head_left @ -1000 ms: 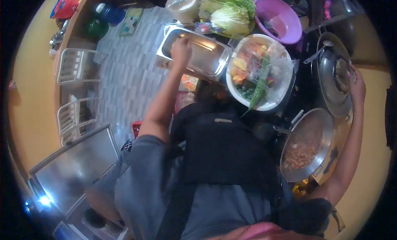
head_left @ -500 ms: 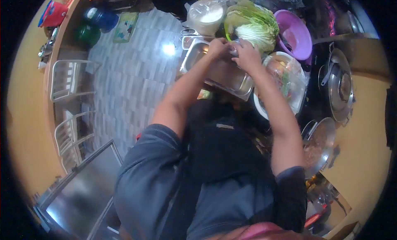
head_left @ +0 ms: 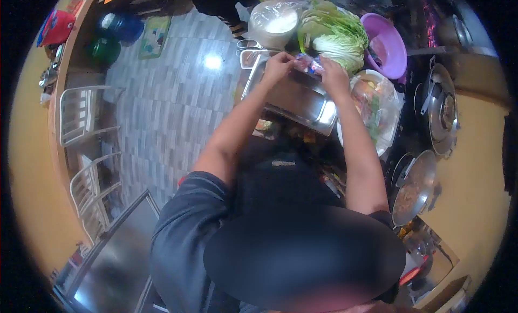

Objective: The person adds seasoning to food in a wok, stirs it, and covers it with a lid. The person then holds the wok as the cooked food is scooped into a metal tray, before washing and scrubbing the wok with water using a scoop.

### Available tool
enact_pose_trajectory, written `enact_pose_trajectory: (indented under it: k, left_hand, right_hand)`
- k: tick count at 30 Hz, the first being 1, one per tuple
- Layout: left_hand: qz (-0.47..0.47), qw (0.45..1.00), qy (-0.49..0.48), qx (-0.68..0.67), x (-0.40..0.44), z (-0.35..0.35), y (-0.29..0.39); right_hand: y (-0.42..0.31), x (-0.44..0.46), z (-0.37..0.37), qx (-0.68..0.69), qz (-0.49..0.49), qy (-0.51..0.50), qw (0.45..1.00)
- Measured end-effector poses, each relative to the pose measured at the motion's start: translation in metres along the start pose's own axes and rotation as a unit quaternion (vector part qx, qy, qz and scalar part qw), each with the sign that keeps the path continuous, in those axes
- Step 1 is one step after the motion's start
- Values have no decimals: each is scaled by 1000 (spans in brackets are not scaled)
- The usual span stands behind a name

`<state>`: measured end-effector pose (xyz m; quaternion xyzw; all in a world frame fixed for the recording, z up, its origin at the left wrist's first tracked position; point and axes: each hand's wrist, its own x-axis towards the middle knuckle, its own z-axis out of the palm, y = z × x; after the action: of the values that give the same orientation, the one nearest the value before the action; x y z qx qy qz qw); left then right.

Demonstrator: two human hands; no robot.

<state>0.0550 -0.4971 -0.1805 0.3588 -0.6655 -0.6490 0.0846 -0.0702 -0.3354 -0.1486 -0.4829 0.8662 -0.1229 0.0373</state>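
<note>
Stretched between my two hands is a small crinkled plastic packet (head_left: 306,63) with bluish and reddish print; what is in it I cannot make out. My left hand (head_left: 279,66) pinches its left end, and my right hand (head_left: 334,76) grips the right end. Both are above the far side of a rectangular steel tray (head_left: 294,100). Just beyond the packet lies a leafy napa cabbage (head_left: 337,40). A white tub with clear plastic over it (head_left: 275,23) stands behind my left hand. To the right of my right hand is a white bowl of plastic-wrapped food (head_left: 376,105).
A purple basin (head_left: 386,43) stands at the back right. Pans (head_left: 415,186) and a lidded pot (head_left: 442,111) line the right side. Scissors (head_left: 249,45) lie left of the tray. White chairs (head_left: 89,116) stand on the left, and a person's dark-clothed leg (head_left: 224,11) shows at the top.
My hands have drawn slightly apart, and more of the packet shows between them. A person's leg has come into view at the top. The whole view has shifted a little.
</note>
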Motion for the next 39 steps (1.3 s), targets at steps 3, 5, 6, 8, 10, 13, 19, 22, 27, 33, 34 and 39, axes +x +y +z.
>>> enact_pose_trajectory:
  k: [3, 5, 6, 8, 10, 13, 19, 22, 27, 33, 34, 39]
  left_hand:
    - [16, 991, -25, -129, -1, -2, -11]
    - [-5, 967, -28, -255, 1, 0, -17]
    - [-15, 948, -30, -317, 2, 1, -16]
    - [-20, 963, -13, -268, 3, 3, -17]
    - [-23, 976, 6, -217, -1, 1, -9]
    - [-85, 960, -39, -264, -5, 0, 7]
    - [-55, 995, -68, -57, -2, 0, 9]
    - [-28, 988, -121, -87, -2, -11, 6]
    - [16, 966, -208, -152, -5, -23, 20]
    - [25, 984, -166, -67, -6, -26, 51]
    - [26, 984, -166, -67, -6, -24, 52]
    - [9, 972, -132, -193, 2, -6, 57]
  right_hand:
    - [-8, -2, -2, -30, 9, -7, 999]
    - [-34, -1, -20, -41, 22, -18, 999]
    - [-44, 0, -24, -53, 32, -29, 998]
    - [-49, 2, -16, -78, 15, -24, 997]
    - [-50, 6, -2, -111, -17, -1, 994]
    - [-46, 10, 9, -122, -34, -8, 992]
    - [-51, 7, 8, -76, -16, 28, 997]
    - [-49, 9, 1, -48, -32, 53, 997]
    - [-23, 29, -2, 149, -18, -37, 988]
    - [-24, 39, -26, 282, 3, -66, 957]
    - [-21, 39, -22, 294, -3, -25, 955]
    - [-14, 45, -14, 431, 41, 21, 901]
